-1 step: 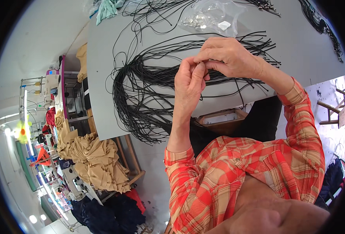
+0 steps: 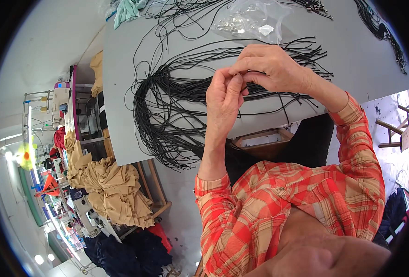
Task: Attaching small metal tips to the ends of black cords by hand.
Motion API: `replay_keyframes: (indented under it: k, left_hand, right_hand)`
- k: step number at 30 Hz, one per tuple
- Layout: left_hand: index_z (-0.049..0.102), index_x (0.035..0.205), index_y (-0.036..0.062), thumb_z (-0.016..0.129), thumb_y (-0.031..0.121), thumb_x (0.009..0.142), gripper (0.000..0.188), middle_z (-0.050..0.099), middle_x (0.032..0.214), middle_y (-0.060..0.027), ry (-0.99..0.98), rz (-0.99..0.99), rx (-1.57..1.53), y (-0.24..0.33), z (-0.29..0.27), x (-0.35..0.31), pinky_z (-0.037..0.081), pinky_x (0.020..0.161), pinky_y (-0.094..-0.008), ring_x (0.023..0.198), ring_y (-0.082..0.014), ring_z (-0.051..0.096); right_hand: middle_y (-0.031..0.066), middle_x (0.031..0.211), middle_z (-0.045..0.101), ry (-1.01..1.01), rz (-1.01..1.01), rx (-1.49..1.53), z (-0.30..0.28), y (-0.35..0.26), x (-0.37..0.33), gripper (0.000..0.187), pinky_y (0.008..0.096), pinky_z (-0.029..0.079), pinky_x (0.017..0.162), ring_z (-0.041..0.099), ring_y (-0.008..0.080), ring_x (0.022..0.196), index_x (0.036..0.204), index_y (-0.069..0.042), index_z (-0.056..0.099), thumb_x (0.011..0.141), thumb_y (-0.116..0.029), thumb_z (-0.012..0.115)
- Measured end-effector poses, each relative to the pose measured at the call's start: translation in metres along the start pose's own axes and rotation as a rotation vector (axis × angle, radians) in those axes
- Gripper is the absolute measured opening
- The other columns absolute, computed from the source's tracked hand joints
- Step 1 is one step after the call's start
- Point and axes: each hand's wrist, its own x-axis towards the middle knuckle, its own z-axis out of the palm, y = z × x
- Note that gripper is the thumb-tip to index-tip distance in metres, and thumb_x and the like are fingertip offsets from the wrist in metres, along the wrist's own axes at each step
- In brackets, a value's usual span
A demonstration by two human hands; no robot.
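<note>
My left hand (image 2: 225, 93) and my right hand (image 2: 270, 69) meet fingertip to fingertip above the grey table. Both are pinched closed. Whatever sits between the fingertips is tiny and mostly covered by them, so I cannot make it out. Beneath and behind the hands lies a thick bundle of black cords (image 2: 167, 99), curving round at the left and hanging over the table's near edge. The cords' loose ends fan out to the right of my right hand. Just beyond the hands rests a clear plastic bag (image 2: 250, 21) with small shiny pieces in it.
More black cords (image 2: 186, 9) lie along the far side of the grey table (image 2: 121, 92), and another bunch with small metal pieces (image 2: 389, 39) at the far right. Tan fabric (image 2: 116, 189) is heaped at the left, above dark cloth (image 2: 126, 254). A wooden stool (image 2: 398, 129) stands right.
</note>
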Motion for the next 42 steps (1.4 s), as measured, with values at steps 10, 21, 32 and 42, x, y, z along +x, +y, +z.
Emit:
replay_keyframes:
  k: [10,21,32,42]
  left_hand:
    - [0.053,0.093,0.0019,0.045,0.015,0.094,0.016,0.048,0.063,0.0031,0.175,0.100,-0.220,-0.016,0.007,0.002,0.025,0.042,-0.0150,0.048,-0.0010,0.034]
    - [0.055,0.095,0.0002,0.050,0.013,0.092,0.015,0.053,0.071,0.0009,0.344,0.096,-0.324,-0.018,0.022,-0.001,0.031,0.045,-0.0151,0.056,-0.0017,0.042]
    - [0.047,0.106,-0.0015,0.050,0.014,0.091,0.022,0.054,0.074,-0.0025,0.278,0.216,-0.226,-0.020,-0.001,-0.005,0.038,0.046,-0.0174,0.055,-0.0060,0.048]
    - [0.051,0.113,-0.0031,0.052,0.012,0.090,0.028,0.054,0.071,-0.0010,0.239,0.289,0.298,-0.032,0.002,-0.010,0.039,0.048,-0.0177,0.058,-0.0055,0.048]
  right_hand:
    - [0.0036,0.072,0.058,0.134,0.290,0.253,0.022,-0.026,-0.018,0.014,0.0241,0.044,0.057,0.054,0.0120,0.064,0.089,-0.001,0.058,0.076,-0.001,0.063]
    - [0.0057,0.075,0.060,0.288,0.206,0.125,0.037,-0.030,-0.013,0.012,0.0238,0.047,0.058,0.058,0.0152,0.064,0.087,-0.001,0.059,0.075,0.001,0.063]
    - [0.0013,0.066,0.058,0.157,0.489,0.441,0.019,-0.020,-0.001,0.011,0.0200,0.043,0.055,0.055,0.0063,0.062,0.093,-0.001,0.059,0.084,-0.006,0.057]
    - [0.0053,0.070,0.062,0.114,0.330,0.184,0.028,-0.005,-0.006,0.011,0.0225,0.045,0.058,0.058,0.0115,0.063,0.089,-0.002,0.060,0.079,-0.007,0.063]
